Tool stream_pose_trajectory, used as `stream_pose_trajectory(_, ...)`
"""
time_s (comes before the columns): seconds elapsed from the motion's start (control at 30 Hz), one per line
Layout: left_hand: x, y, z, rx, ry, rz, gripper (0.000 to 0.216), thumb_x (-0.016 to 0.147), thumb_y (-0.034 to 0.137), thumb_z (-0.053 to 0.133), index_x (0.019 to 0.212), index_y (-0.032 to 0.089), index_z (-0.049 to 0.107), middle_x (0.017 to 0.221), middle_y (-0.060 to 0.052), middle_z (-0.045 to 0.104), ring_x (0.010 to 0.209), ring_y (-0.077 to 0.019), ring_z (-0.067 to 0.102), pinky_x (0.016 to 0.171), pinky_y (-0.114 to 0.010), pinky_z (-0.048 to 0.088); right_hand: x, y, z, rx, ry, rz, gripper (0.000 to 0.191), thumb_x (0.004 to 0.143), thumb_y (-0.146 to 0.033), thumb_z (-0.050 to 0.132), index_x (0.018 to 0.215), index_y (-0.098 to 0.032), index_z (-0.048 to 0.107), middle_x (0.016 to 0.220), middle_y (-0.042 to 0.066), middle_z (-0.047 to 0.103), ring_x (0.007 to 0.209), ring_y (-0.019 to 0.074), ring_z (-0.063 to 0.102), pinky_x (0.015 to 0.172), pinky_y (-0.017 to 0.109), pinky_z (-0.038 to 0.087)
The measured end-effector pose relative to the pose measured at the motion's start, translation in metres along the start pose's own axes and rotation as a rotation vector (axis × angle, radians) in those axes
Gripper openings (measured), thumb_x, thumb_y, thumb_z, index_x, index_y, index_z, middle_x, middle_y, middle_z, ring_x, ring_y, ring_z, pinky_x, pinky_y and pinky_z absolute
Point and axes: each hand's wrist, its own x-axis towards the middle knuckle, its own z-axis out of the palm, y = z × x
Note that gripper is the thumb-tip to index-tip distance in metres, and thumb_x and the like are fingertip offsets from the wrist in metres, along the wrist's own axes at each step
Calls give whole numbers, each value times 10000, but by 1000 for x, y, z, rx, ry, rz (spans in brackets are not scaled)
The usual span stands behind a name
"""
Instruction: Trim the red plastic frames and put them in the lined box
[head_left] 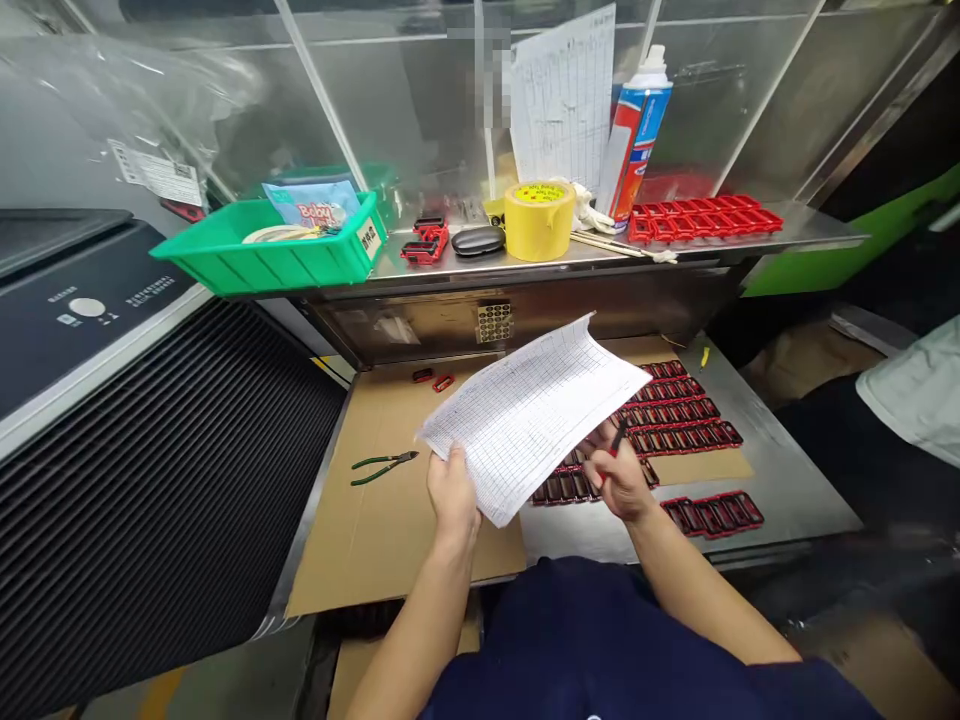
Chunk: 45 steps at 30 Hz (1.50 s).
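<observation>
A printed grid sheet of paper [536, 400] is held up over the bench, its far corner curling upward. My left hand [454, 490] pinches the sheet's lower left edge, thumb on top. By the sheet's right edge, my right hand [619, 485] is closed around a slim black and red pen [619, 436]; whether it also touches the paper I cannot tell. Rows of small red and black frames [675, 412] lie behind and under the right hand, partly hidden by the sheet. Green-handled cutting pliers [382, 466] rest on the cardboard [337, 550] left of my left hand.
The steel shelf bears a green bin [285, 262], yellow tape roll [538, 222], spray can [640, 140], black oval case [478, 241] and red frames [705, 219]. More frames [712, 514] lie at the bench's front right. A black ribbed machine [172, 490] stands left; a person's sleeve [919, 390] shows right.
</observation>
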Motion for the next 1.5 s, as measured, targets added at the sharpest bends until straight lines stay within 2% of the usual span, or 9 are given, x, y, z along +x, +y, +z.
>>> stream_pose_trajectory(0.17, -19, -14, -6, -57, -107, -63, 400, 702, 472, 779, 990, 231, 642, 956, -47, 725, 1012, -249, 689, 914, -396, 553, 20, 4, 11, -22, 130, 25, 526, 656, -504, 833, 1044, -173, 706, 1188, 129, 759, 1134, 326, 694, 994, 464, 555)
stream_pose_trajectory(0.33, -5, 18, -38, -298, -534, -279, 819, 550, 796, 709, 1116, 205, 681, 1260, -149, 673, 1240, -398, 583, 1032, -540, 482, 36, -32, -22, -36, -41, 123, 486, 518, -373, 921, 908, -125, 771, 975, 140, 805, 892, 334, 763, 858, 480, 595)
stream_pose_trajectory(0.47, 3, 37, -15, -247, -806, -489, 778, 654, 826, 656, 1164, 237, 645, 1409, -147, 594, 1221, -385, 612, 1000, -557, 498, 41, -51, -17, -139, -266, 150, 428, 555, -344, 909, 901, -121, 791, 881, 112, 804, 816, 301, 758, 786, 429, 597)
stream_pose_trajectory(0.63, -5, 25, 27, 22, -794, -354, 827, 669, 535, 818, 1357, 185, 522, 1311, -173, 660, 1118, -338, 675, 944, -456, 539, 39, -38, 10, -259, -253, 78, 347, 546, -383, 905, 755, -146, 762, 714, 62, 757, 717, 251, 715, 691, 358, 576)
stream_pose_trajectory(0.83, 13, 47, 19, 230, -651, -52, 876, 653, 299, 815, 1451, 218, 463, 1482, -123, 563, 1371, -332, 515, 1166, -452, 391, 38, -33, 26, -196, -206, 3, 459, 684, -592, 761, 936, -209, 733, 739, 67, 732, 597, 214, 651, 505, 337, 533)
stream_pose_trajectory(1.1, 67, 185, 8, 717, -710, 496, 522, 780, 193, 568, 1298, 196, 637, 1168, -65, 740, 1060, -238, 679, 956, -352, 534, 65, -96, 117, -157, -285, -85, 216, 635, -401, 835, 655, -242, 690, 695, 90, 714, 579, 237, 629, 456, 351, 469)
stream_pose_trajectory(1.27, 118, 334, 36, 1393, -259, 878, 386, 743, 88, 523, 1054, 189, 728, 1039, -60, 755, 967, -239, 669, 890, -345, 534, 116, -162, 225, -102, -340, -103, 277, 698, -381, 778, 836, -163, 680, 772, 82, 732, 535, 159, 622, 382, 224, 247)
stream_pose_trajectory(1.33, 143, 392, 48, 1613, 4, 919, 408, 756, 84, 536, 1107, 179, 719, 1132, -88, 736, 1049, -261, 653, 941, -381, 517, 136, -191, 259, -107, -347, -120, 235, 763, -374, 720, 837, -159, 664, 840, 93, 751, 505, 119, 579, 395, 224, 255)
stream_pose_trajectory(1.5, 216, 459, 60, 1869, 94, 720, 473, 760, 112, 593, 1225, 117, 681, 1290, -167, 669, 1250, -347, 570, 1076, -489, 438, 156, -242, 288, -467, -206, -466, 228, 804, -419, 655, 814, -194, 618, 824, 58, 725, 673, 180, 609, 657, 316, 473)
